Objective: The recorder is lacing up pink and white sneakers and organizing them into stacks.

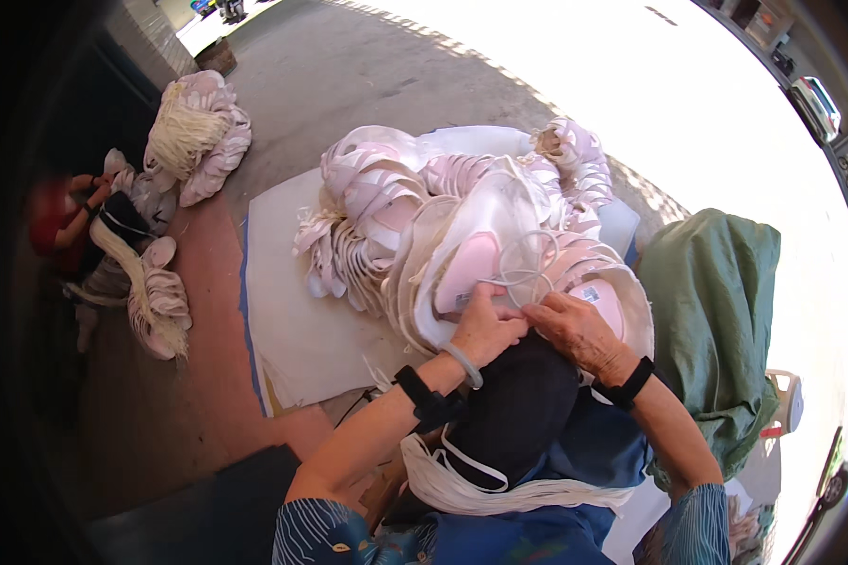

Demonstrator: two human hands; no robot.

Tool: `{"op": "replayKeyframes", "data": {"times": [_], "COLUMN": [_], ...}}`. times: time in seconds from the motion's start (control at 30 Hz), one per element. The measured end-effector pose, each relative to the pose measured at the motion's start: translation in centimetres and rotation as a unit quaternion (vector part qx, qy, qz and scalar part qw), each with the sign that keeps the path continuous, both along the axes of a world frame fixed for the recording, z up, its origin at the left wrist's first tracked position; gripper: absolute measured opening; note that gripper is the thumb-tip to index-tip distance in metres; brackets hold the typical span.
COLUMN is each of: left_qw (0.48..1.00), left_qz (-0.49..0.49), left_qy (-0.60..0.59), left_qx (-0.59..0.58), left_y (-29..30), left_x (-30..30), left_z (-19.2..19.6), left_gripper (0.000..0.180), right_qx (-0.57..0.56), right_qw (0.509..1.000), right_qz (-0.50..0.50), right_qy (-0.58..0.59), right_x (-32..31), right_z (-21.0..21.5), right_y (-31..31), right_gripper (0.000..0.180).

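Note:
My left hand (488,327) and my right hand (579,330) meet close together above my lap, fingers pinched. Between them runs a thin white shoelace (528,275), which loops up in front of the pile. Just beyond my fingers are pale pink and white shoe uppers (471,268), nested in curved rows. Another upper (601,299) with a small label lies beside my right fingers. My fingers partly hide the exact spot where the lace is gripped. A bundle of white laces (509,494) lies across my lap, over dark cloth.
A white sheet (292,292) lies under the pile. Green cloth (711,320) drapes something at the right, by a pale chair (787,400). At the left, a person in red (57,217) sits among more bundled uppers (203,132). Paved ground stretches beyond.

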State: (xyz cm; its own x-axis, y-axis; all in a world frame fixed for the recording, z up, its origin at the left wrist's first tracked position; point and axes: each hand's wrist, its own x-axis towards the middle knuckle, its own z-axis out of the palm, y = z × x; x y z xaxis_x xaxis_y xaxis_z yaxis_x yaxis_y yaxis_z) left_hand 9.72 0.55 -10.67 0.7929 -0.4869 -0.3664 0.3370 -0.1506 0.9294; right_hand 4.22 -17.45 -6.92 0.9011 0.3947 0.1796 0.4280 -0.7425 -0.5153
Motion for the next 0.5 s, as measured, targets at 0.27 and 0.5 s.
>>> {"op": "replayKeyframes", "data": {"times": [0.27, 0.5], "left_qw": [0.971, 0.94], "left_qz": [0.044, 0.05], "left_qy": [-0.219, -0.322], "left_qx": [0.086, 0.1], "left_y": [-1.8, -3.2], "left_x": [-1.6, -1.8], "left_z": [0.6, -0.1], "left_gripper": [0.047, 0.04], "right_qx": [-0.073, 0.045], "right_qw": [0.997, 0.981], "right_qz": [-0.035, -0.124], "right_qy": [0.008, 0.143], "right_x": [-0.4, -0.2], "right_z": [0.6, 1.0], "right_y": [0.2, -0.1], "right_gripper": [0.006, 0.013]}}
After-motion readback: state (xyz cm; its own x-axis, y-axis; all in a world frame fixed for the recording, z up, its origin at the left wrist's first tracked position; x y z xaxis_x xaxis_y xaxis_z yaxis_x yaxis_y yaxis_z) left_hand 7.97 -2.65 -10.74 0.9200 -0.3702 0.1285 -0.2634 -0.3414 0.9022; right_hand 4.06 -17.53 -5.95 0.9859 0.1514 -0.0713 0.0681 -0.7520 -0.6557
